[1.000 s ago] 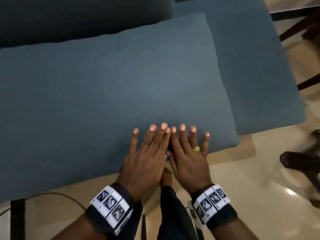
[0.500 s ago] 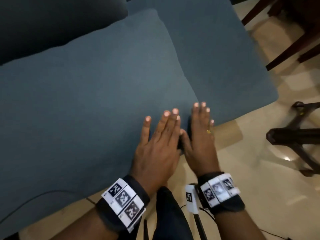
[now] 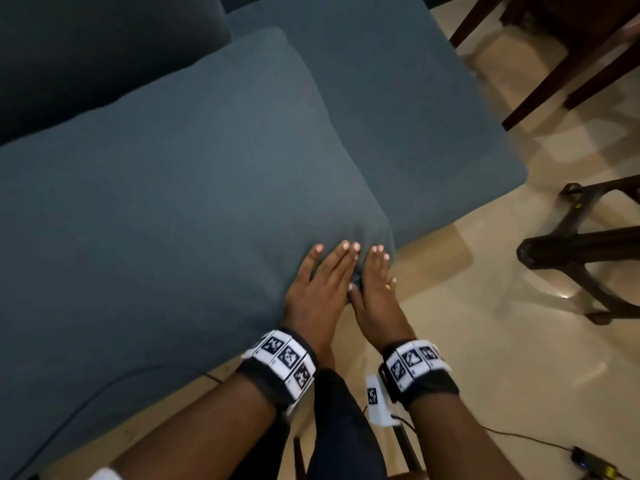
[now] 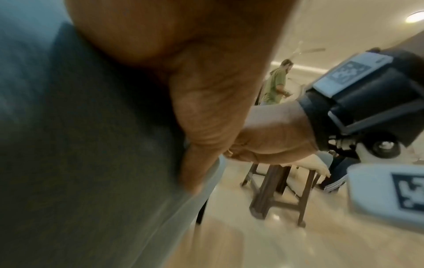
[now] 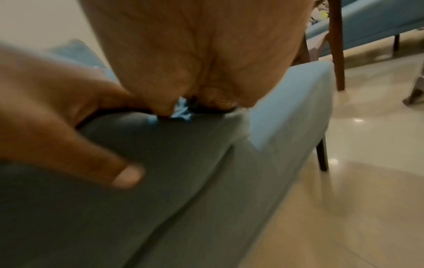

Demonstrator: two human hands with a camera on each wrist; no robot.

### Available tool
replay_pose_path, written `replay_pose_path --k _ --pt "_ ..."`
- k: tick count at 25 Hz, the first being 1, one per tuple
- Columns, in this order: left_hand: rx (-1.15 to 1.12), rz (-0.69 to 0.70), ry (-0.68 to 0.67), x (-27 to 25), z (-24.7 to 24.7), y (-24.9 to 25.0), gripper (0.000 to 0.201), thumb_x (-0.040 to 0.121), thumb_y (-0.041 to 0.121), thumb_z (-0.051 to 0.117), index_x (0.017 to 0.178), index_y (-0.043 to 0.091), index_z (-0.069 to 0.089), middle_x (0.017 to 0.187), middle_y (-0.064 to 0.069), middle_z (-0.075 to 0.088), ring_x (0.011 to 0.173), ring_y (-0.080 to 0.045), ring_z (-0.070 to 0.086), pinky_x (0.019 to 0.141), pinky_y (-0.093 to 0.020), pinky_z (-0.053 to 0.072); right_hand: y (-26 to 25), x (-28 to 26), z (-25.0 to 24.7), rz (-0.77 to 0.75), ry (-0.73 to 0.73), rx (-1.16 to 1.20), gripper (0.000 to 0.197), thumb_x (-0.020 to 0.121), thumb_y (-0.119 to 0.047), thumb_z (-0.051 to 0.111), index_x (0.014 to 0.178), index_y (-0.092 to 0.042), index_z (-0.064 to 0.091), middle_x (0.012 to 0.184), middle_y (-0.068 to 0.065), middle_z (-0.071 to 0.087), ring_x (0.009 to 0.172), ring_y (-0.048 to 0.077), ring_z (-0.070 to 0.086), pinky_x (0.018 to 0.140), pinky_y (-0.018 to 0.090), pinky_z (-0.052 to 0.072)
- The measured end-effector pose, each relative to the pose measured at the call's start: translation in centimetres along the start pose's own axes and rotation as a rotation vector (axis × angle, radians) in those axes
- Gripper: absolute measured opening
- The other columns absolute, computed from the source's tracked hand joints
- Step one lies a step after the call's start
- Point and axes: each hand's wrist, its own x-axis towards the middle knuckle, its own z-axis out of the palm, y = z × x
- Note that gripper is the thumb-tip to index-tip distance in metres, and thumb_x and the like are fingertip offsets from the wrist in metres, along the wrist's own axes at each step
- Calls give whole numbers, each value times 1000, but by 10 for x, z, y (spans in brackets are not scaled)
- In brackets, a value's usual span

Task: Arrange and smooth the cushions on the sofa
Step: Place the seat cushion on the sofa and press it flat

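Note:
A large blue seat cushion (image 3: 173,202) lies on the blue sofa base (image 3: 415,116), with a darker back cushion (image 3: 104,46) behind it. Both hands lie flat on the cushion's front right corner, side by side, fingers straight. My left hand (image 3: 322,282) presses the top just inside the corner. My right hand (image 3: 375,282), wearing a gold ring, covers the corner itself. In the left wrist view the palm rests on the cushion (image 4: 80,145). The right wrist view shows the right thumb (image 5: 103,163) against the cushion's front face (image 5: 160,181).
Dark wooden chair legs (image 3: 554,64) stand on the glossy beige floor (image 3: 485,341) beyond the sofa's right end. A dark wooden frame (image 3: 588,251) stands to the right. A cable (image 3: 519,436) and small device (image 3: 588,462) lie near my feet. A person (image 4: 276,83) stands far off.
Both hands have slid right along the cushion's front edge, from its middle part to the front right corner. They stay flat. The head view has turned right.

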Motion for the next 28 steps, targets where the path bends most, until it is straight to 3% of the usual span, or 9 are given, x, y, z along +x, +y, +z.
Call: replay_pose_path --k 4,8,11,13,17,20,22,25,28 --pt "-81 -73 159 -29 -8 -19 71 100 30 49 160 9 19 168 -6 16 155 -24 15 122 -62 4 -12 -15 3 -6 300 107 78 98 -18 43 160 -6 -2 168 7 -14 154 19 -18 127 35 -1" --pt "-15 126 -67 -81 26 -63 73 97 23 54 161 15 20 169 -2 14 155 -22 13 125 -50 11 -34 -49 56 -130 -332 -119 98 92 -28 53 158 -10 -16 159 6 -39 148 21 -34 125 54 14" --pt "-190 113 -150 -117 13 -71 62 95 29 41 155 16 35 167 -4 24 153 -24 25 121 -55 22 -42 -67 40 -21 -3 92 60 96 -32 46 152 -10 43 162 8 34 148 19 35 114 34 39" --pt "-326 34 -168 -157 -7 -77 52 94 35 41 142 21 55 159 -1 41 145 -20 42 113 -45 34 -58 -87 32 43 137 212 36 99 -41 47 116 -24 73 116 -1 75 101 18 72 88 36 57" --pt "-751 -712 -314 -245 -20 -113 54 100 65 26 96 34 70 95 13 74 83 -9 68 72 -32 53 -103 -92 65 513 -306 526 60 98 -61 51 81 -8 73 76 8 75 70 31 72 67 55 61" --pt "-1164 -1525 -241 -301 2 -146 82 93 78 19 79 20 76 77 6 76 73 -20 71 75 -38 52 -130 -77 92 591 -524 410 82 82 -81 55 86 -1 72 78 17 75 59 29 68 51 35 56" --pt "-1493 -1858 -81 -321 20 -165 77 94 75 30 90 11 74 87 -4 77 80 -25 72 71 -37 51 -150 -67 109 553 -426 506 68 91 -61 62 86 6 70 78 27 71 49 25 60 46 28 46" --pt "-1715 -1930 306 -323 33 -182 40 102 44 52 97 6 64 91 -16 70 57 -10 65 48 -20 43 -165 -60 120 430 -320 519 60 102 -41 57 65 5 68 67 38 60 40 23 50 47 30 43" --pt "-1608 -1807 409 -327 9 -204 41 102 31 56 77 1 63 73 -22 63 40 -7 47 38 -17 32 -186 -70 98 322 -261 515 64 103 -38 55 51 -2 65 55 27 61 46 26 53 57 35 44"
